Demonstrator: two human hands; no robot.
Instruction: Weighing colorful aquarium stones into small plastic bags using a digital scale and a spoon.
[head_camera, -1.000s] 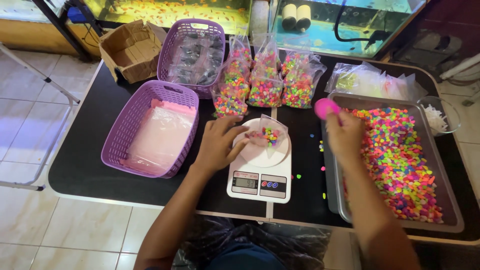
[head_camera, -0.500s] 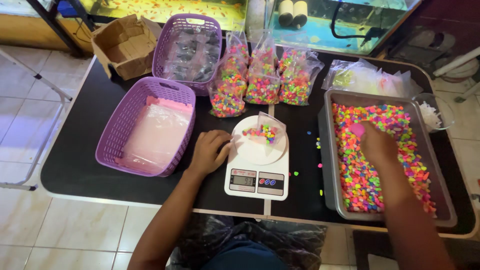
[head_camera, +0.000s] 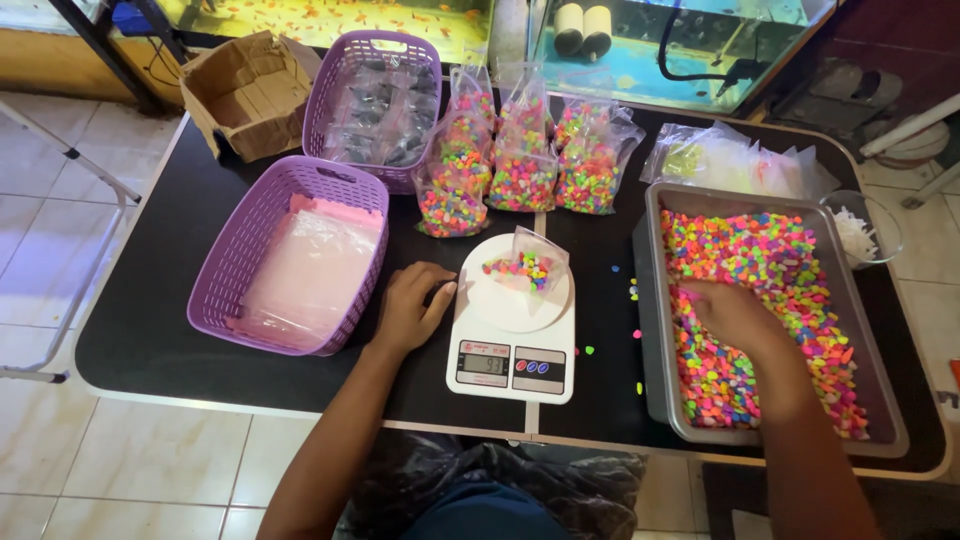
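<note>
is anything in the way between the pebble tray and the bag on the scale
Nothing visible does. Between the tray and the open bag on the scale lies only bare table with a few stray pebbles. The right hand is in the tray's pebbles.

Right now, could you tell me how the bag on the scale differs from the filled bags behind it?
The bag on the scale is open and holds few coloured pebbles; the filled bags are plump and stand on the black table. Both are clear plastic holding the same bright pebbles.
</note>
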